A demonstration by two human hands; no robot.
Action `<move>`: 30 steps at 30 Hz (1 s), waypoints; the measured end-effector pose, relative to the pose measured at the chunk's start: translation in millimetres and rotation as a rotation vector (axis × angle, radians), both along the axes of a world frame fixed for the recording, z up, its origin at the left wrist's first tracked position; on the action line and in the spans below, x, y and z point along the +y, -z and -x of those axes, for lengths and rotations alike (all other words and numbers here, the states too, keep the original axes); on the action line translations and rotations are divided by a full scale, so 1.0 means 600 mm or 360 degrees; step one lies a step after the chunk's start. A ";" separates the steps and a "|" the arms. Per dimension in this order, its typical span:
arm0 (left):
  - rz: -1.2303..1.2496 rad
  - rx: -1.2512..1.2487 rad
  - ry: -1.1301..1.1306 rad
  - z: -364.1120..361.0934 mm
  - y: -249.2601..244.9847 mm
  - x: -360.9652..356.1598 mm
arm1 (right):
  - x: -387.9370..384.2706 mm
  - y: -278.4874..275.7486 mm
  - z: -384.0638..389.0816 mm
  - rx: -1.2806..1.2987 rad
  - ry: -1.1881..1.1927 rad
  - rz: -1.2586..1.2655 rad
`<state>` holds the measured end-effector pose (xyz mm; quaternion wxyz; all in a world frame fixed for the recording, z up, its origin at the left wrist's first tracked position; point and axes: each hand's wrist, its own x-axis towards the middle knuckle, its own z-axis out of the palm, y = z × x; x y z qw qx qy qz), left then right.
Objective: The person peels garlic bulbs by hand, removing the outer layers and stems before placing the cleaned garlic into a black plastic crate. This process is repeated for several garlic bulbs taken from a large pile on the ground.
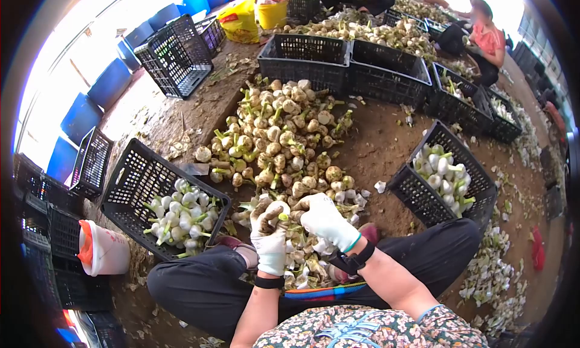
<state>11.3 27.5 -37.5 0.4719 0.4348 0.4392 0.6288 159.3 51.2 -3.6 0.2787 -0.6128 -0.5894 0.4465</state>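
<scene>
My left hand (pixel 269 230), in a white glove with soil-stained fingers, is closed around a garlic bulb whose cut greenish stem (pixel 283 217) shows between the fingers. Close beside it, my right hand (pixel 326 221) is also gloved, its fingers curled together toward the bulb; what they grip is hidden. Beyond both hands lies a heap of unpeeled garlic bulbs (pixel 275 136) with soil on them. Peeled skins and scraps (pixel 308 266) cover the ground below my hands, between my legs.
At my left a tilted black crate (pixel 130 191) holds clean white garlic (pixel 184 218); another such crate (pixel 417 191) is at my right. Black crates (pixel 302 70) stand behind the heap. A white bucket (pixel 112 251) sits far left. Another person (pixel 486 43) sits at the upper right.
</scene>
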 end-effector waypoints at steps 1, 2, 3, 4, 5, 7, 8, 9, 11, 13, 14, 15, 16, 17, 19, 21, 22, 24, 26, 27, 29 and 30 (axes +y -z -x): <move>0.0003 -0.0001 0.0009 -0.002 0.004 -0.003 | -0.003 -0.013 0.000 -0.0115 0.0008 -0.0126; 0.0068 -0.0023 0.0058 -0.003 0.006 -0.006 | -0.007 -0.023 -0.001 -0.0227 0.0019 -0.0255; 0.0126 -0.0041 0.0101 -0.002 0.006 -0.006 | -0.008 -0.021 0.001 -0.0220 0.0026 -0.0263; 0.0132 -0.0036 0.0105 -0.001 0.010 -0.004 | -0.011 -0.016 0.002 -0.0244 0.0051 -0.0351; 0.0124 -0.0029 0.0115 0.000 0.012 -0.004 | -0.014 -0.012 0.003 -0.0268 0.0076 -0.0436; 0.0271 -0.0493 0.0189 -0.003 -0.009 -0.005 | -0.014 -0.004 -0.003 -0.0284 0.0070 -0.0512; 0.0234 -0.0503 0.0218 -0.005 -0.020 -0.007 | -0.012 0.003 -0.006 -0.0332 0.0096 -0.0578; 0.0232 -0.0500 0.0224 -0.003 -0.018 -0.007 | -0.012 0.004 -0.009 -0.0382 0.0120 -0.0643; 0.0373 -0.0657 0.0339 0.005 -0.015 -0.006 | -0.014 0.005 -0.017 -0.0428 0.0131 -0.0617; 0.0265 -0.0784 0.0394 -0.001 -0.011 -0.004 | -0.013 0.007 -0.031 -0.0471 0.0140 -0.0597; 0.0332 -0.1039 0.0381 0.007 0.011 0.002 | -0.012 0.017 -0.044 -0.0484 0.0197 -0.0547; 0.0396 -0.1295 0.0368 0.013 0.015 0.008 | -0.010 0.031 -0.057 -0.0497 0.0254 -0.0498; 0.0509 -0.1577 0.0434 0.023 0.019 0.019 | -0.008 0.055 -0.067 -0.0508 0.0447 -0.0706; 0.0399 -0.1564 0.0493 0.009 -0.025 0.014 | -0.014 0.043 -0.080 -0.0620 0.0454 -0.0498; 0.0288 -0.1622 0.0592 -0.002 -0.054 0.014 | -0.022 0.075 -0.115 -0.0777 0.0364 -0.0349; 0.0308 -0.1613 0.0519 -0.003 -0.049 0.012 | -0.032 0.102 -0.130 -0.0723 0.0342 -0.0176; 0.0327 -0.1612 0.0451 -0.006 -0.042 0.013 | -0.036 0.118 -0.141 -0.0675 0.0323 -0.0005; 0.0486 -0.1023 0.0437 0.012 0.002 0.022 | -0.040 0.110 -0.133 0.0277 0.0175 0.0033; 0.0470 -0.0582 0.0549 -0.028 0.019 0.013 | -0.043 0.226 -0.104 0.2206 -0.0031 0.0343; 0.0405 -0.0563 0.0640 -0.052 0.008 0.005 | -0.062 0.143 -0.089 0.2124 -0.0075 0.0229; 0.0425 -0.0176 0.0516 -0.057 0.012 -0.004 | -0.015 0.263 -0.058 0.2438 0.0899 0.0525; 0.0474 -0.0313 0.0425 -0.043 0.038 0.003 | -0.018 0.224 -0.072 0.2507 0.1144 0.0409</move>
